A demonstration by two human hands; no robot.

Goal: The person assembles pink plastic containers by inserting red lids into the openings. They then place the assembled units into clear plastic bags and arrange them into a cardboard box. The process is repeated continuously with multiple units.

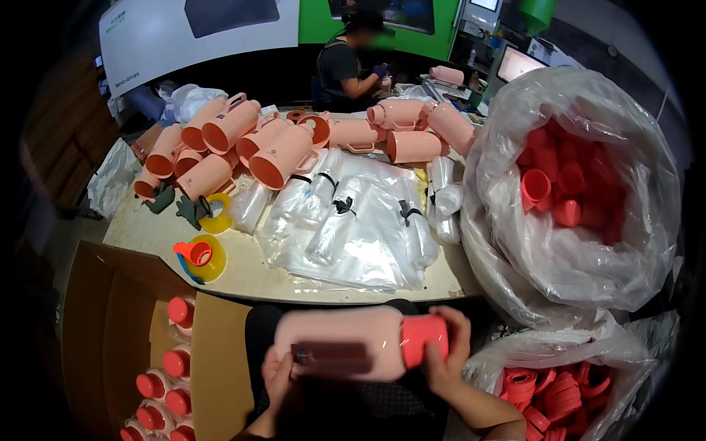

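I hold a pale pink plastic jug (346, 342) on its side over my lap, near the table's front edge. My left hand (278, 375) grips its base end from below. My right hand (445, 360) wraps the coral red cap (423, 338) on the jug's right end. The jug is blurred. A dark patch shows on its lower side.
A pile of open pink jugs (250, 143) covers the table's far half. Bundled clear bags (353, 220) lie in the middle, with yellow tape rolls (206, 257) at left. Large bags of red caps (566, 191) and red rings (551, 397) stand at right. A cardboard box (118, 316) with capped jugs is at lower left. Another person (346, 62) works beyond the table.
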